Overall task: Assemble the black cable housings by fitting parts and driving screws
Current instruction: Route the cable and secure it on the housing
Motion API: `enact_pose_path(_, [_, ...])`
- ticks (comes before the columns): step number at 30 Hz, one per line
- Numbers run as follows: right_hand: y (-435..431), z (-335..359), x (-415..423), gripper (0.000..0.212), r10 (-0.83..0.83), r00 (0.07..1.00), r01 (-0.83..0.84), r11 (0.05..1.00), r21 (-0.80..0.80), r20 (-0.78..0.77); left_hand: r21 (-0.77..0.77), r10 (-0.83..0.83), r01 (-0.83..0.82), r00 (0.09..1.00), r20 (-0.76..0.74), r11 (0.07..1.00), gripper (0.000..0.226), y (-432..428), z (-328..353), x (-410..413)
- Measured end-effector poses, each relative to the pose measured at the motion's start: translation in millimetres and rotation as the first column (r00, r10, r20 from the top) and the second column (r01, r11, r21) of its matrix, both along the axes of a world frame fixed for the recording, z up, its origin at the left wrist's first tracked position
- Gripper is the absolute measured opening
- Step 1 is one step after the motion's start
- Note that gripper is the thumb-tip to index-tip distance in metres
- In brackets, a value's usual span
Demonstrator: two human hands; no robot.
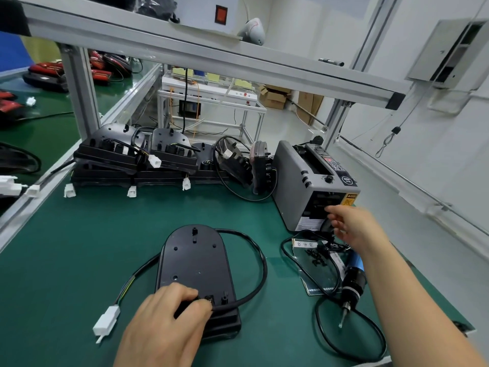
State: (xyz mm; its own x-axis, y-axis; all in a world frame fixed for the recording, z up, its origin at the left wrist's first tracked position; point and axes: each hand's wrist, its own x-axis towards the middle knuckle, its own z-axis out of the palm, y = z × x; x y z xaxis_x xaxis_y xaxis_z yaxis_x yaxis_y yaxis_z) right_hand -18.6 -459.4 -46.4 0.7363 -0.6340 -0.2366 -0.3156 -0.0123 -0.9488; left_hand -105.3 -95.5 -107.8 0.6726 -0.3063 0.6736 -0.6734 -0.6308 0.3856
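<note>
A black oval cable housing (195, 263) lies flat on the green mat in front of me, its black cable (260, 263) looping round the right side and ending in a white connector (106, 320) at the left. My left hand (164, 321) rests on the housing's near end, fingers curled over the cable entry. My right hand (352, 225) reaches to the front slot of the grey tape dispenser (299, 178), fingers at its outlet; whether they pinch tape is hidden. An electric screwdriver (353, 282) lies on the mat at the right, beside small black screws (317, 256) on a clear sheet.
Several stacked black housings (132, 157) with white plugs stand along the back of the mat. An aluminium frame post (79, 88) and a crossbeam (211, 59) rise above. More parts lie on the green bench at the left (39, 75). The screwdriver's cord (352, 337) loops near the right edge.
</note>
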Motion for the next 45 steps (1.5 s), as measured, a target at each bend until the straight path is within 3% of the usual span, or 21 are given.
enact_pose_path(5, [-0.2, -4.9, 7.0, 0.013, -0.057, 0.998, 0.054, 0.987, 0.152, 0.014, 0.004, 0.007, -0.007, 1.000, 0.024, 1.000, 0.008, 1.2, -0.8, 0.4])
enact_pose_path(32, [22.0, -8.7, 16.5, 0.016, -0.290, 0.932, 0.244, 0.946, 0.216, 0.217, 0.033, 0.015, -0.018, 0.994, 0.105, 0.999, 0.010, -1.3, -7.6, 3.7])
enact_pose_path(45, [22.1, -17.0, -3.2, 0.009, -0.161, 0.953, 0.109, 0.973, 0.205, 0.257, 0.031, -0.014, 0.012, 0.998, 0.063, 0.999, 0.011, 1.3, -7.6, 3.3])
